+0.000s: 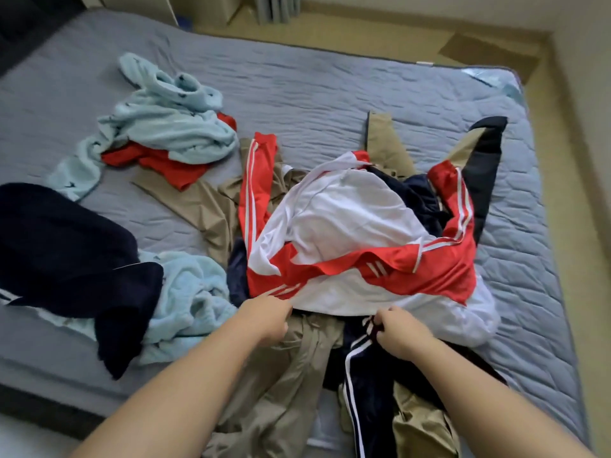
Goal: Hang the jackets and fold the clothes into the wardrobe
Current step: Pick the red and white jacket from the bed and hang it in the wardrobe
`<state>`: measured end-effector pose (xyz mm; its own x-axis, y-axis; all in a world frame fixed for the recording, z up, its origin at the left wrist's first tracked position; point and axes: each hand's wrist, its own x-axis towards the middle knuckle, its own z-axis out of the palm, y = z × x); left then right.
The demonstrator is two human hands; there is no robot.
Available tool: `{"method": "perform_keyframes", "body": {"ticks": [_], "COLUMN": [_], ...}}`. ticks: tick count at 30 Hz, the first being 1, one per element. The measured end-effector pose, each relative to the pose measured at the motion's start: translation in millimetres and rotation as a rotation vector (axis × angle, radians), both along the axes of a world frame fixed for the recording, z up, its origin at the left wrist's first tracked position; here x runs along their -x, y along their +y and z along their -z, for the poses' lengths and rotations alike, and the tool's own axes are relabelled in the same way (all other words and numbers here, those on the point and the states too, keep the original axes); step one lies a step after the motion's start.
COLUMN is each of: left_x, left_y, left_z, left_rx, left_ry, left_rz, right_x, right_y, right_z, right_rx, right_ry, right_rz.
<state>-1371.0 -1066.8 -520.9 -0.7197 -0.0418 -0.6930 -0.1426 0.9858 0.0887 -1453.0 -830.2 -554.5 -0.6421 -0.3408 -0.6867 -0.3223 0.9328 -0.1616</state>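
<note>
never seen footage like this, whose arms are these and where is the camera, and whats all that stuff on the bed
There is no machine here. One camera worn on a person's head looks down at their own bare arms. The left hand and right hand both grip the near edge of a red and white jacket, with their fingers curled into the cloth. The jacket lies on a heap of tan clothes and a navy striped garment on a grey quilted bed. Further left lie light blue fleece pieces and a dark navy garment.
</note>
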Motion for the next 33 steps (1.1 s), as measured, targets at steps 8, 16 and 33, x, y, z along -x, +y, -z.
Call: {"method": "perform_keyframes", "body": {"ticks": [8,16,33], "left_x": [45,66,114], "left_y": [46,51,63], "left_z": [66,133,-285], "left_rx": [0.122,0.283,0.259], "left_ry": [0.444,0.123,0.661], "left_rz": [0.103,0.127,0.173], "right_x": [65,84,126], "right_y": [10,19,81], "right_z": [39,99,-329], "right_rx": [0.09,-0.045,-0.251], "right_ry": [0.467,0.396,0.697], "right_rz": [-0.023,-0.308,-0.144]}}
